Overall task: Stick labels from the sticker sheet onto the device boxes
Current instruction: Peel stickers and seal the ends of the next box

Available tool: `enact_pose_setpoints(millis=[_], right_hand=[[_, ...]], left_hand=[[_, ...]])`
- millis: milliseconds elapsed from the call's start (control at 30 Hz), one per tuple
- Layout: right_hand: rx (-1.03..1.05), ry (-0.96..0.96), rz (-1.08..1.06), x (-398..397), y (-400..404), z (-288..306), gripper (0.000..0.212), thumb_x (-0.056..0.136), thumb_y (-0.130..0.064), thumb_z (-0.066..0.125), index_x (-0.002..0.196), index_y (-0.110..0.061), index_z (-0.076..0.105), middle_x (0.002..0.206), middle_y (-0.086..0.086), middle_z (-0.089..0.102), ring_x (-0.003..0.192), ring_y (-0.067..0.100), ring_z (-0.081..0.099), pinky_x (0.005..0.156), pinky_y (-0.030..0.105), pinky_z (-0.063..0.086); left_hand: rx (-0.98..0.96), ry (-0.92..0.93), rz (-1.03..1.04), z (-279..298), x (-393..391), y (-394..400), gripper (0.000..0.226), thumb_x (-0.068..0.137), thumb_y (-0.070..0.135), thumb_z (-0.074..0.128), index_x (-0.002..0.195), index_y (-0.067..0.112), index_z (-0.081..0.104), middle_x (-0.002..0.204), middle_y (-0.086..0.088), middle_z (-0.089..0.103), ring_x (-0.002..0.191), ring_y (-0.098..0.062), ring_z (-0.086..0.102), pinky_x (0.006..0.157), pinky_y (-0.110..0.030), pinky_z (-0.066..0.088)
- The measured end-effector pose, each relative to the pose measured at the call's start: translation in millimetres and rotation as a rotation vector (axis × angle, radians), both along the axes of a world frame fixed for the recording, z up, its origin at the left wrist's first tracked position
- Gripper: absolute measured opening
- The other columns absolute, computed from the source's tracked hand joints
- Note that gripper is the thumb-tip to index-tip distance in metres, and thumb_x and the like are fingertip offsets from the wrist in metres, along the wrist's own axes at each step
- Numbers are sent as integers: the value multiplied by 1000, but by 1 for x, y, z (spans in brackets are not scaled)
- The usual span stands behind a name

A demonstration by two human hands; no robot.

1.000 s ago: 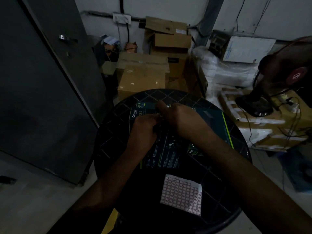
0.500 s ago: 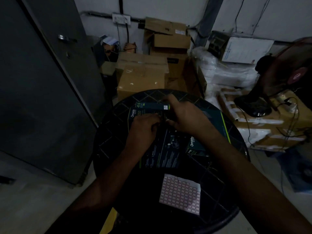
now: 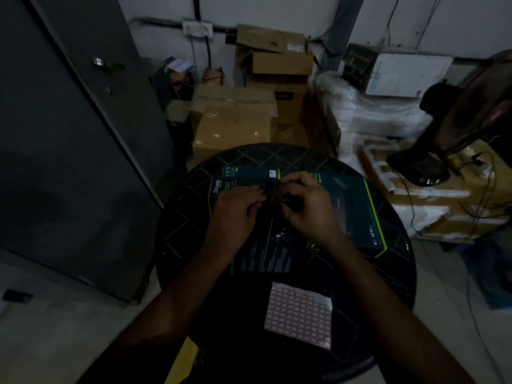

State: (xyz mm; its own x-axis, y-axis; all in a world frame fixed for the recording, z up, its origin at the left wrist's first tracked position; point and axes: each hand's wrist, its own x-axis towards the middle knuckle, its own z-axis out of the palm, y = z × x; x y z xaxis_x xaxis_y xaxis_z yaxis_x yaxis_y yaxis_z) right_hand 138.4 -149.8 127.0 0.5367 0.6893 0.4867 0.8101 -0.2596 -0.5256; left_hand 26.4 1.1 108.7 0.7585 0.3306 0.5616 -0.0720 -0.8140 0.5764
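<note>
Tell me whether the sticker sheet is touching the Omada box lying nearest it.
Apart. The head view shows the sticker sheet flat on the round table, with a dark strip of tabletop between its far edge and the Omada box.

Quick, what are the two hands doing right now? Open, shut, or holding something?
Left hand: fingers curled over the dark teal cardboard device box; holding anything cannot be told.
Right hand: fingers curled, pinching something small and dark, too dim to identify.

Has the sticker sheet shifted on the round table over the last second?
No. The sticker sheet lies in the same spot near the round table's front edge, just below the long dark device box, as before; small image offsets match head motion.
</note>
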Motion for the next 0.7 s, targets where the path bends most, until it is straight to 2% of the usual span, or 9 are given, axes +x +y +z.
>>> enact_pose_setpoints(millis=[200, 267, 367, 433, 533, 600, 700], right_hand=[[-14, -28, -17, 2, 7, 1, 14, 80, -11, 80, 94, -12, 78, 107, 5, 62, 98, 14, 61, 81, 6, 40], [-12, -32, -5, 1, 7, 0, 14, 80, -12, 81, 93, -13, 78, 106, 4, 61, 96, 14, 61, 78, 8, 42], [17, -37, -4, -2, 6, 0, 15, 80, -11, 81, 94, -13, 76, 105, 4, 61, 96, 14, 61, 78, 20, 51], [42, -39, -20, -3, 4, 0, 18, 79, -11, 82, 94, -11, 73, 104, 3, 60, 96, 12, 60, 80, 16, 49], [62, -28, -42, -3, 2, 2, 23, 77, -12, 85, 92, -10, 68, 104, 5, 61, 96, 9, 59, 82, 4, 40], [83, -35, -19, -2, 1, 1, 20, 77, -11, 84, 89, -10, 68, 105, 6, 61, 98, 11, 59, 83, 5, 41], [40, -69, 21, -2, 0, -1, 14, 78, -8, 82, 89, -11, 73, 111, 6, 61, 104, 13, 60, 85, 15, 48]], left_hand=[[2, -19, 2, 2, -2, -2, 24, 75, -8, 73, 93, 7, 77, 98, -6, 76, 96, -19, 71, 92, -32, 53], [7, -19, 3, -1, -3, -2, 25, 75, -9, 73, 92, 8, 77, 99, -5, 76, 97, -18, 71, 90, -35, 55], [10, -7, 15, -3, -4, -2, 25, 76, -7, 73, 94, 11, 77, 101, -5, 76, 99, -17, 71, 93, -34, 53], [7, -14, 10, -2, -5, -2, 25, 76, -7, 73, 94, 11, 77, 101, -4, 76, 99, -16, 70, 94, -31, 52], [2, -20, 7, -5, -5, -2, 25, 77, -6, 73, 94, 11, 77, 101, -4, 76, 100, -16, 70, 93, -38, 53], [-5, -15, 12, -7, -4, -1, 25, 77, -5, 73, 95, 12, 77, 102, -3, 76, 102, -15, 69, 92, -41, 54], [-12, -12, 13, -7, -4, -2, 25, 77, -6, 73, 95, 12, 77, 101, -2, 76, 102, -13, 69, 92, -39, 53]])
